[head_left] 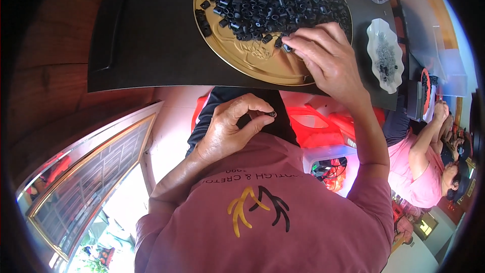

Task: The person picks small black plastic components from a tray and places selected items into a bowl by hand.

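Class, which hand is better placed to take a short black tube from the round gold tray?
The right hand, probably: its fingertips are at the tubes; the left hand pinches a small black piece.

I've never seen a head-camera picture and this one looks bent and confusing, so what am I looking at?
There's no machine here, just a person's bare hands. The one picture comes from a wide fisheye camera on that person's head, looking down, which explains the curved edges and the pink shirt below.

On the dark table sits a round gold tray with a heap of small black hollow pieces. To its right is a white wavy-edged dish holding tiny clear and dark bits.

The left hand pinches a small dark piece. The right hand is at the heap's near edge, its fingertips at another piece; whether it's gripped is unclear. Another person is at far right.
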Demonstrator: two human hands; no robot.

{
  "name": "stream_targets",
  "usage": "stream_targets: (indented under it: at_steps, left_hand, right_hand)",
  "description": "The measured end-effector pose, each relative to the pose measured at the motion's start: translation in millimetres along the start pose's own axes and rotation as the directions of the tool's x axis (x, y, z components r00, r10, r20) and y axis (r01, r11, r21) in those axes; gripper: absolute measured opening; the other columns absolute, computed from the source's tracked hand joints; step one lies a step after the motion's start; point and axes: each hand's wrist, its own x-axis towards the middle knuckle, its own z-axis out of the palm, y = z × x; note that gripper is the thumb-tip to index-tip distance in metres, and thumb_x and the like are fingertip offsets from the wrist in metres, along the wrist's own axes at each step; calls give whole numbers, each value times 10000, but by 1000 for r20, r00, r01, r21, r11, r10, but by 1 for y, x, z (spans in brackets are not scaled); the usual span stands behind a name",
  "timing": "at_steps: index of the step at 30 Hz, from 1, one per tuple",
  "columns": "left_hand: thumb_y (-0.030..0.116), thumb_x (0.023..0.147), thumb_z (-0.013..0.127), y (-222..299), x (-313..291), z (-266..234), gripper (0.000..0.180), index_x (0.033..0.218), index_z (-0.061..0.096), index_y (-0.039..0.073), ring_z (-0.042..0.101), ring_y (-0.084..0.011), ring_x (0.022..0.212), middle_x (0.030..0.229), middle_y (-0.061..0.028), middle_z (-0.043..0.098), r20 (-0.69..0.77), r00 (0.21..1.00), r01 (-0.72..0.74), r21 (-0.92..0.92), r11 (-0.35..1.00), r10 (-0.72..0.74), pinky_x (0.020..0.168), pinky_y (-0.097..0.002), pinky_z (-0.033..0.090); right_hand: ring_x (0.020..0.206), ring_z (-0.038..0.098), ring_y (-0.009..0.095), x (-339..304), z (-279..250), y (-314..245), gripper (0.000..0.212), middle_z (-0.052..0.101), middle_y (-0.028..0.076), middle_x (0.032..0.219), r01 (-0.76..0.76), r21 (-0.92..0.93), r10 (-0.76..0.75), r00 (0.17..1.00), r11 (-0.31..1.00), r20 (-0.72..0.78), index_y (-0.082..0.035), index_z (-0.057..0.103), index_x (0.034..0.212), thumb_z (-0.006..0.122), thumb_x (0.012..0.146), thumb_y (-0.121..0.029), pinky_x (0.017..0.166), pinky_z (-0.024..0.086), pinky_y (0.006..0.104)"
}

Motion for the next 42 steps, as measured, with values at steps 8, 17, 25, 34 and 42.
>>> stream_targets:
  at_steps: [8, 17, 25, 34, 42]
  left_hand:
    - [-30, 818, 713, -4, 1, 1, 190, 983, 627, 8, 659, -187, 849, 915, -98, 660, 16, 1000, -16, -14, 1000, 16, 743, -287, 522]
    - [-27, 817, 715, -3, 1, 0, 197, 991, 633, 14, 658, -174, 838, 917, -90, 661, 9, 1000, -9, -3, 1000, 9, 739, -281, 519]
    - [-24, 823, 714, 2, 6, -8, 200, 1002, 642, 27, 650, -140, 839, 935, -72, 667, -34, 999, 39, -43, 998, -40, 734, -268, 520]
    - [-43, 832, 698, 4, 12, -18, 211, 1021, 628, 21, 671, -159, 878, 951, -79, 673, -103, 994, 19, -115, 993, -31, 757, -268, 540]
    - [-56, 839, 684, 8, 12, -24, 206, 1018, 612, 15, 678, -163, 887, 946, -94, 672, -110, 994, 3, -114, 993, -16, 761, -264, 538]
  right_hand:
    - [843, 567, 234, -2, -18, 5, 176, 643, 46, 949, -139, -19, 138, 990, 990, -20, -72, 710, 967, 681, 795, -55, 735, 485, 332]
    - [799, 539, 212, 1, -8, -12, 165, 569, 22, 864, -100, 13, 98, 991, 995, 90, -102, 705, 897, 749, 747, -154, 678, 474, 330]
    - [788, 564, 227, 7, -8, -8, 212, 578, 45, 879, -126, 17, 125, 991, 992, 57, -91, 717, 992, 714, 780, -89, 661, 480, 333]
    - [791, 540, 205, 1, -3, -11, 160, 545, 22, 848, -108, 21, 106, 991, 994, 87, -118, 687, 851, 759, 738, -204, 655, 467, 341]
    - [760, 559, 215, -3, -22, 0, 132, 567, 25, 845, -112, -44, 117, 983, 993, 139, -104, 676, 831, 734, 712, -111, 637, 477, 320]
